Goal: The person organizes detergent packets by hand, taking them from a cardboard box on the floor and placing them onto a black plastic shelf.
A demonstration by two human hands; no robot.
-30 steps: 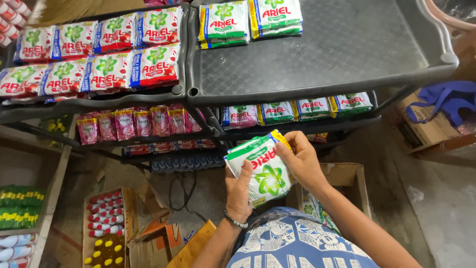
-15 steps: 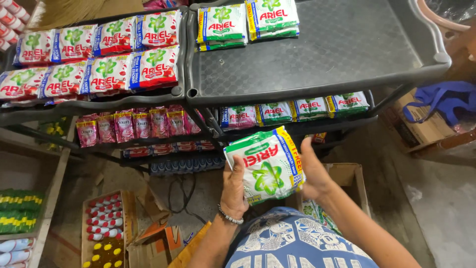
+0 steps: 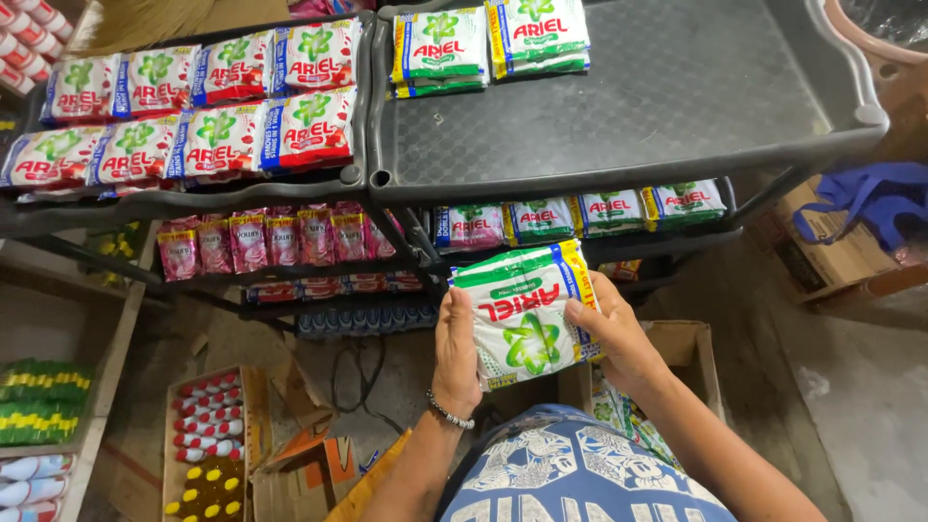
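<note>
Head view, looking down past the person's patterned blue garment. The left hand (image 3: 456, 356) and the right hand (image 3: 619, 340) together hold a small stack of green-and-white detergent packets (image 3: 524, 316) in front of the lower shelf, the left fingers curled round its left edge and the right fingers closed over its right edge with the thumb on the face. A bead bracelet (image 3: 450, 414) circles the left wrist. Above, the grey plastic top tray (image 3: 667, 106) carries two piles of green packets (image 3: 488, 43) at its far left corner; the neighbouring tray holds rows of red-and-white packets (image 3: 208, 111). Beneath hang pink sachets (image 3: 266, 240). A cardboard box (image 3: 681, 353) stands just beside the right hand; an open carton of bottles (image 3: 208, 445) lies on the floor at lower left
</note>
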